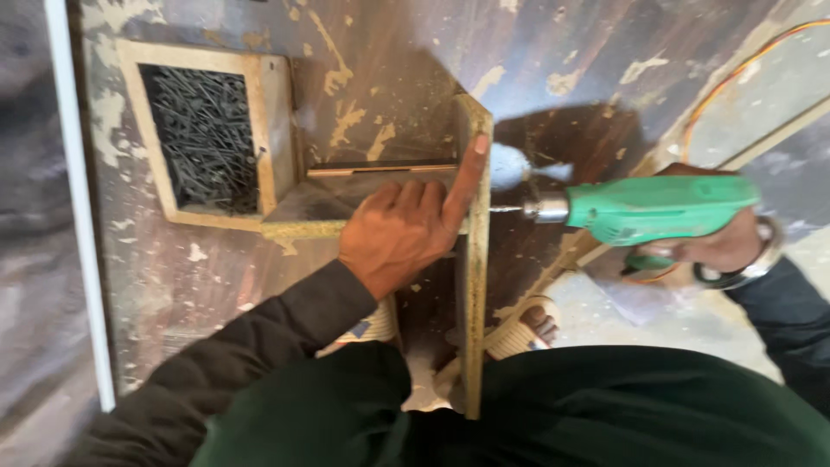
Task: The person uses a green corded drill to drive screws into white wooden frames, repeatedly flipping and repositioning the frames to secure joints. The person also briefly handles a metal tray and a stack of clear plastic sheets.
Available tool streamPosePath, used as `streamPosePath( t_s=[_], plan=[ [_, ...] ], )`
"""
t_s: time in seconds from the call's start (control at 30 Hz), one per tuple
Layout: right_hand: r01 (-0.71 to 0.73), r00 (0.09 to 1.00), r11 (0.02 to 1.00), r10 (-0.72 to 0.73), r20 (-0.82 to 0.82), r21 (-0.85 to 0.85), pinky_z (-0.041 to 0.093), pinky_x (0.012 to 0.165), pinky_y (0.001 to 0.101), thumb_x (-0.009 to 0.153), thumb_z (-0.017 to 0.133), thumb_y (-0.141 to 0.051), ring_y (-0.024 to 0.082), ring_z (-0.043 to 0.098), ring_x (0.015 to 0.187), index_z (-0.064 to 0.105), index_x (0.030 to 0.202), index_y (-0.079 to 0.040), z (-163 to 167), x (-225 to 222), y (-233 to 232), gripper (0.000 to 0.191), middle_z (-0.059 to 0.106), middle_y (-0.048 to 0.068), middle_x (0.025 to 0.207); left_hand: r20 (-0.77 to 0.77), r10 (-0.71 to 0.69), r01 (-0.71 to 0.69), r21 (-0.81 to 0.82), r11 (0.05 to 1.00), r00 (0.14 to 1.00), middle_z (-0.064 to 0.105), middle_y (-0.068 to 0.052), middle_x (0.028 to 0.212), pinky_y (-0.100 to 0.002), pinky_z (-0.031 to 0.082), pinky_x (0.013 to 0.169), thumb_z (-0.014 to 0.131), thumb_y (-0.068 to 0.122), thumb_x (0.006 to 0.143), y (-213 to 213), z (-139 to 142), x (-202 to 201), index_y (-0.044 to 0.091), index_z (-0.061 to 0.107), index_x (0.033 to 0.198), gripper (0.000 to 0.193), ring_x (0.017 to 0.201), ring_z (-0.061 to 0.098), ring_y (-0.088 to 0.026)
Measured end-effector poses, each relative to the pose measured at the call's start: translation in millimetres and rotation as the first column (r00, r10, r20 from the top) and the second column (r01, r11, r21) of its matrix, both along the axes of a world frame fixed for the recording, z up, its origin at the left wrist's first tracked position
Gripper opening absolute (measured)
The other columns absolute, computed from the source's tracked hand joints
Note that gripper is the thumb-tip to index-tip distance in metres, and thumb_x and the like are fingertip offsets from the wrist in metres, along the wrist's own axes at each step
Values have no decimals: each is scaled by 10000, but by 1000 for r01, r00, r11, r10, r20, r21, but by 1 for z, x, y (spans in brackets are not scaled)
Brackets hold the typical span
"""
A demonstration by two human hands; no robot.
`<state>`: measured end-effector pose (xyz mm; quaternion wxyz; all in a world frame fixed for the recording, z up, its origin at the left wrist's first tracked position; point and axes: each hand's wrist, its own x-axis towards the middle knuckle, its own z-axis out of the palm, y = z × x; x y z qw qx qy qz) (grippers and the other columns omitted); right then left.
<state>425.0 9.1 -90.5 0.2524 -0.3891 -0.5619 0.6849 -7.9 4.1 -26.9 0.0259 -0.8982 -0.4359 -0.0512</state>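
Head view, looking straight down. My left hand [399,232] lay knuckles-up on the pale, worn plywood board standing on edge [475,259], its fingers curled against the board's left face and the index finger stretched up along the top edge toward the far end. This hand was pressing rather than enclosing; it gripped nothing fully. My right hand [719,245] was closed around the handle of the green plastic electric drill [648,207], held level, with a metal wristband showing at the cuff. The drill's silver chuck [546,207] pointed left, and its thin bit met the right face of the upright board, just beside my left index finger. A second flat plywood piece [363,197] lay horizontal on the left side of the upright board, butting against it under my left hand. Beyond it stood a shallow square wooden tray [275,130], filled with dark loose nails [207,138]. All of this rested on the dark, scuffed table [389,52], its finish flaked in pale patches. An orange cable [735,73] curved across the far right corner. My sandalled foot [529,329] showed on the floor beside the lower end of the upright board. Both dark sleeves entered from below.
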Motion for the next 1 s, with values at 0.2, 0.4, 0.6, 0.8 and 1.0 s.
streamPosePath(
  t_s=[0.2, 0.4, 0.6, 0.8, 1.0],
  plan=[
    [11, 999, 991, -7, 33, -136, 614, 707, 310, 798, 893, -213, 195, 746, 861, 599, 1378, 24, 5, 4, 5, 692, 738, 178, 1132, -2, 31, -31, 27, 999, 1000, 484, 28, 690, -273, 397, 540, 622, 152, 1082, 0, -1, -3, -44, 267, 1631, 682, 647, 514, -100],
    [-41, 983, 987, 12, -185, -152, 671, 792, 390, 841, 850, -150, 255, 791, 932, 529, 1425, -9, 22, -26, 23, 681, 712, 190, 1226, 20, 29, -29, 46, 998, 999, 532, 18, 676, -310, 456, 540, 631, 185, 1040, 11, 9, -6, 13, 273, 1619, 703, 623, 541, -124],
    [-3, 983, 993, -19, -182, -119, 689, 843, 443, 849, 834, -135, 289, 782, 1006, 547, 1420, 13, 5, -22, 12, 657, 724, 217, 1270, 58, 15, -17, 39, 999, 998, 579, -21, 755, -312, 518, 656, 618, 105, 1034, 6, 1, -6, -8, 138, 1647, 787, 701, 588, -165],
    [21, 998, 999, -24, -61, -47, 656, 882, 399, 804, 844, -93, 264, 735, 1090, 566, 1340, 29, 22, -18, 16, 616, 696, 201, 1252, 41, 10, -11, 9, 1000, 999, 578, -16, 732, -306, 504, 637, 631, 70, 1018, 7, 0, -8, -3, 169, 1657, 792, 664, 570, -144],
    [-35, 999, 998, 35, -9, 59, 638, 866, 349, 784, 843, -69, 208, 747, 968, 625, 1318, 38, 32, -25, 32, 587, 725, 178, 1134, 16, 6, -7, 43, 999, 1000, 570, -2, 748, -306, 495, 633, 638, 84, 984, 12, 10, -5, 2, 204, 1654, 802, 680, 571, -141]
  ],
)
